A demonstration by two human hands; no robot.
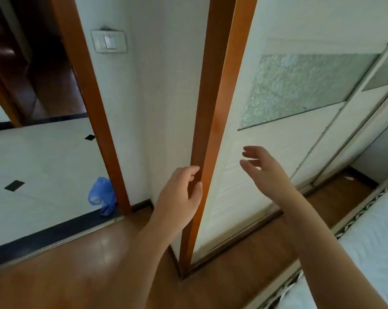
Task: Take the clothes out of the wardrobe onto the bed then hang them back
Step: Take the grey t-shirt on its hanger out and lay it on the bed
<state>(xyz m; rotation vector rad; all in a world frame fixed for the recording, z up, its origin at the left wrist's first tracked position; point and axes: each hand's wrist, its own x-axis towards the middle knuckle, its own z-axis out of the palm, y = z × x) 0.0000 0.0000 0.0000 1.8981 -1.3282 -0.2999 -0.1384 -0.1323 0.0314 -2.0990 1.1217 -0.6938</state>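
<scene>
wardrobe door (266,134), fingers (252,150) of right hand (264,172) near

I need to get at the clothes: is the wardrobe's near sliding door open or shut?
Shut. The sliding door meets the wooden frame with no gap; no clothes show. The left hand touches that frame.
</scene>
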